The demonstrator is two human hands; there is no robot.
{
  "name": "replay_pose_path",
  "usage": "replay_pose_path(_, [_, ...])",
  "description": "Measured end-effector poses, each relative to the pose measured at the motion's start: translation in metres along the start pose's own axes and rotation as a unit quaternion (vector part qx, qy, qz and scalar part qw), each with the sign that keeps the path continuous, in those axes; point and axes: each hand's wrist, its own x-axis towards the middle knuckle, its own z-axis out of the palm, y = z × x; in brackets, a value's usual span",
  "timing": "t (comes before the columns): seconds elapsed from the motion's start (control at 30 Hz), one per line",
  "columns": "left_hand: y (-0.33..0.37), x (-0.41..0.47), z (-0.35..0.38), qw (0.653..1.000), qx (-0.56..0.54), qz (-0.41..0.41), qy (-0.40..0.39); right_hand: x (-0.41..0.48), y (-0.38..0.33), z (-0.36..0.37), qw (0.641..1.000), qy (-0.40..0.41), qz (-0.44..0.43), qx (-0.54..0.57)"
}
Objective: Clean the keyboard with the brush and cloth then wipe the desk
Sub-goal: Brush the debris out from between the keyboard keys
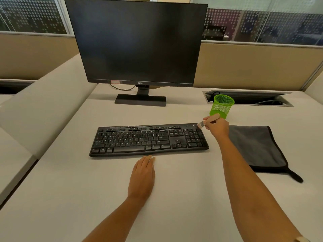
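A black keyboard (148,139) lies across the middle of the white desk (174,198). My right hand (217,127) grips a small brush (201,124) with a wooden handle; its bristles touch the keyboard's far right corner. My left hand (142,177) rests flat on the desk, fingers straight, fingertips at the keyboard's near edge. A folded grey cloth (258,147) with black trim lies on the desk to the right of the keyboard.
A dark monitor (138,42) on its stand sits behind the keyboard. A green mesh cup (221,105) stands just beyond my right hand. An open cable slot (250,98) runs along the back right. Partition walls enclose the desk.
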Motion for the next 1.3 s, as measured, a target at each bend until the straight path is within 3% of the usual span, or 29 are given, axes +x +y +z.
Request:
replay_pose_path(0.2, [0.0,0.0,0.0,1.0,-0.003,0.001,0.007,0.007,-0.005,0.001,0.998,-0.036,-0.019,-0.051])
replay_pose_path(0.4, [-0.001,0.0,0.002,1.0,0.0,0.001,0.005,0.004,-0.005,-0.007,0.978,-0.092,-0.012,-0.185])
replay_pose_path(0.6, [-0.001,-0.001,0.001,1.0,-0.004,-0.007,0.005,-0.005,-0.002,-0.041,0.955,-0.214,0.138,-0.152])
replay_pose_path(0.7, [0.0,-0.001,0.0,1.0,0.004,-0.005,0.008,-0.003,-0.009,-0.043,0.986,-0.12,0.078,-0.082])
replay_pose_path(0.77, [0.0,-0.001,0.001,1.0,0.005,-0.001,0.006,-0.002,-0.017,-0.031,0.996,-0.086,0.012,0.027])
replay_pose_path(0.87, [-0.001,-0.001,0.001,1.0,-0.003,-0.006,-0.003,0.003,-0.026,-0.003,0.986,-0.115,-0.078,0.092])
replay_pose_path(1.0, [-0.002,-0.001,0.001,1.0,0.008,0.002,0.007,0.004,-0.041,0.032,0.965,-0.197,-0.158,0.07])
replay_pose_path(1.17, [-0.002,0.0,0.002,1.0,-0.001,0.005,0.012,0.01,-0.048,0.044,0.939,-0.294,-0.176,0.029])
replay_pose_path(1.3, [-0.002,0.0,0.002,1.0,0.002,0.006,0.015,0.025,-0.041,0.037,0.937,-0.301,-0.175,-0.013])
